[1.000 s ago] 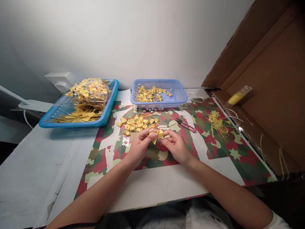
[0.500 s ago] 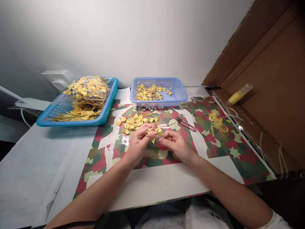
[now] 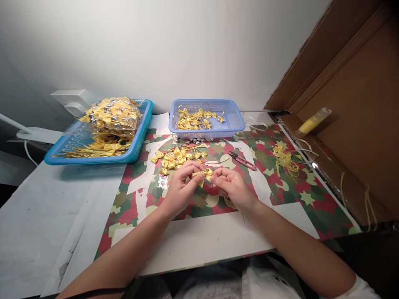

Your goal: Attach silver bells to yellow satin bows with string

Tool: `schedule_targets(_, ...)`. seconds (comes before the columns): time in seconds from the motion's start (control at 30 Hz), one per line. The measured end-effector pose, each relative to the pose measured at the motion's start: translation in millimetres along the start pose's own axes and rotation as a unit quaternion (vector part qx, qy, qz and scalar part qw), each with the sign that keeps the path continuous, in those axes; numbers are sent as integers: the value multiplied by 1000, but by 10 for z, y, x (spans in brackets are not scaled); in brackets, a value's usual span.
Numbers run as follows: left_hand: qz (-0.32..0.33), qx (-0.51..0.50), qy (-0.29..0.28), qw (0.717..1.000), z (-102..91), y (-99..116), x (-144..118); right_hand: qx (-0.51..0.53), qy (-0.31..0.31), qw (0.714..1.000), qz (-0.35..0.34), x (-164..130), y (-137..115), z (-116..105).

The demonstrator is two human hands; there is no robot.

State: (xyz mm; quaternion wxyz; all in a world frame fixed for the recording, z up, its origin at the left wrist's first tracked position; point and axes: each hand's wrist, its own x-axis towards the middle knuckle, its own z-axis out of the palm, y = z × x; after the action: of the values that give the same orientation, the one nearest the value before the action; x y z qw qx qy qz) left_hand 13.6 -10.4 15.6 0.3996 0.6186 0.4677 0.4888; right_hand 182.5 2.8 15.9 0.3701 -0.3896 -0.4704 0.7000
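Note:
Between my hands is a yellow ribbon bow (image 3: 207,176) with a gold cord loop. My left hand (image 3: 183,185) pinches it by the cord and its left side, thumb against fingers. My right hand (image 3: 232,187) is closed at the bow's right edge, thumb and fingertips pressed together; whatever lies between them is too small to make out. Just beyond my left hand lies a pile of yellow bows (image 3: 177,158) with gold cords. Small silver bells (image 3: 195,141) are scattered behind that pile. Thread snips (image 3: 242,160) with pink handles rest beyond my right hand.
A light blue basket (image 3: 207,133) holding bows stands at the back. To the left, a blue tray (image 3: 90,160) carries a bagged heap of bows and corded bows. Yellow thread scraps (image 3: 285,161) lie right, near a cardboard wall (image 3: 349,83) and a yellow tube (image 3: 313,122).
My right hand has shifted slightly right and turned at the bow's edge. The gold cord loop now shows more clearly over the bow. My left hand keeps its pinch.

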Motion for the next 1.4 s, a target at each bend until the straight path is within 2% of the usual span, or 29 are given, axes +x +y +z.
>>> schedule_targets(0.1, -2, 17, -13, 1000, -5, 7, 7, 45, -27, 999, 11, 1, -15, -35)
schedule_targets(0.23, -69, -64, -14, 995, 20, 15, 15, 44, -13, 999, 2, 4, -35, -72)
schedule_targets(0.33, -90, -84, -26, 992, 30, 35, 18, 25, -33, 999, 17, -13, -99, -101)
schedule_targets(0.43, -50, -22, -86, 995, 20, 71, 18, 28, -69, 995, 61, -40, -181, -132)
schedule_targets(0.53, 33, 95, -138, 985, 17, 91, 11, 32, -83, 992, 92, -66, -221, -137)
schedule_targets(0.67, 120, 215, -148, 958, 46, 52, -6, 33, -75, 993, 85, -92, -198, -106)
schedule_targets(0.8, 122, 249, -150, 949, 71, 5, -22, 44, -76, 994, 67, -89, -171, -89)
schedule_targets(0.87, 103, 231, -152, 956, 74, 8, -21, 60, -75, 993, 75, -80, -180, -93)
schedule_targets(0.97, 31, 143, -136, 980, 71, 38, -5, 83, -65, 990, 92, -85, -216, -103)
schedule_targets(1.07, -63, 31, -76, 995, 71, 59, 22, 44, -61, 995, 62, -116, -231, -98)
schedule_targets(1.17, -135, -78, -11, 988, 77, 43, 38, -48, -91, 995, 14, -149, -175, -69)
schedule_targets(1.3, -159, -149, 15, 976, 86, 3, 24, -147, -152, 977, -11, -156, -27, -15)
schedule_targets(1.4, -154, -166, 11, 974, 82, -2, 6, -175, -163, 971, -10, -130, 58, -8)
